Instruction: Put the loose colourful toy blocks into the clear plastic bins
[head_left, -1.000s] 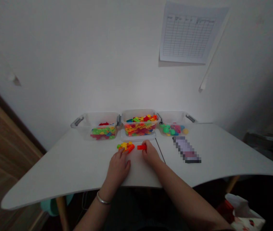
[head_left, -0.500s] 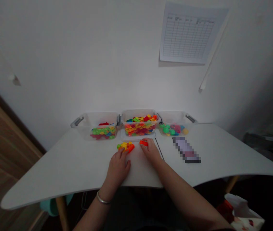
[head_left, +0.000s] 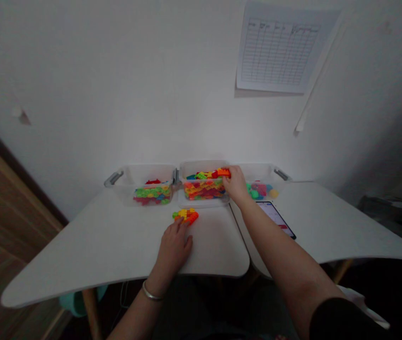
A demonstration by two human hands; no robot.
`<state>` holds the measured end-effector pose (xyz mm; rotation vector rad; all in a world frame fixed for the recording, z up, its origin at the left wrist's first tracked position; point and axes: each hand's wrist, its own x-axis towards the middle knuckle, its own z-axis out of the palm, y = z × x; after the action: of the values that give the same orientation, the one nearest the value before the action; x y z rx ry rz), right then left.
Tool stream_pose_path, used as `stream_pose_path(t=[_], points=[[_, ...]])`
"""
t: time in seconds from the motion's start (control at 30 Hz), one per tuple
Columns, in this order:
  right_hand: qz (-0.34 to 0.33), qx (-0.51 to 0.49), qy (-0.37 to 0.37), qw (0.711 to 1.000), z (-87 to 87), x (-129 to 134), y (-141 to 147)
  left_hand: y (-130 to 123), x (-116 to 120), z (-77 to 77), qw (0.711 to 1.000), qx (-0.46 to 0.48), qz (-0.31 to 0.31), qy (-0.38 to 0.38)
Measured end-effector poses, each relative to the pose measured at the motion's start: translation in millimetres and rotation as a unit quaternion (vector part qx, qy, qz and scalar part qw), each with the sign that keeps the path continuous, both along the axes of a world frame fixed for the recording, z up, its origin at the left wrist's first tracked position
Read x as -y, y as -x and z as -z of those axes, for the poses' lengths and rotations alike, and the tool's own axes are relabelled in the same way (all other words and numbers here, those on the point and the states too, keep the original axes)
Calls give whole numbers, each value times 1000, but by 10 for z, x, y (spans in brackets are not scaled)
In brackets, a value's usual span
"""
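My right hand [head_left: 236,184] is at the right end of the middle clear bin [head_left: 204,204], its fingers closed on an orange toy brick [head_left: 224,172] just over the rim. Behind and below that brick, the bin holds a heap of mixed coloured bricks [head_left: 204,190]. My left hand [head_left: 175,243] lies on the white table with its thumb spread away from the fingers. Its fingertips touch a small group of yellow, orange and green bricks [head_left: 187,215]; whether these are joined I cannot tell.
A left clear bin [head_left: 126,196] holds green, red and blue pieces. The right bin [head_left: 260,171] has round coloured pieces, partly behind my right arm. A phone [head_left: 275,216] lies beside that arm. A dark gap [head_left: 240,231] separates two tabletops. A printed sheet [head_left: 280,52] hangs on the wall.
My right hand has moved from the tabletop up and away to the middle bin, carrying the orange brick. My left hand and the brick group have stayed in place.
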<state>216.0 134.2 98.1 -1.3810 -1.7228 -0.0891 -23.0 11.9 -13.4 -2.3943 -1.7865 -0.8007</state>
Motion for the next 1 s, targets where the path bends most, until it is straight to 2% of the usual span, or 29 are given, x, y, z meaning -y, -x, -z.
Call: stream_pose_path(t=[0.23,0.47,0.6,0.7,0.83,1.0], points=[[10,115,67,991,-91,-144,69,11,2,-8,1000,4,1,12],[15,164,86,983,-27,-95,137,9,2,-11,1000,5,5,9],[14,152,98,983,22,-40,148,6,8,2,1000,7,1,-1],[-11,129,78,989,64,-39,114,9,12,-3,1000,5,2,0],[-28,55,7,998,152,-39,61,12,11,-21,1000,0,7,9],[-26,-29,-99,994,370,213,161,-3,9,-19,1000,4,5,2]])
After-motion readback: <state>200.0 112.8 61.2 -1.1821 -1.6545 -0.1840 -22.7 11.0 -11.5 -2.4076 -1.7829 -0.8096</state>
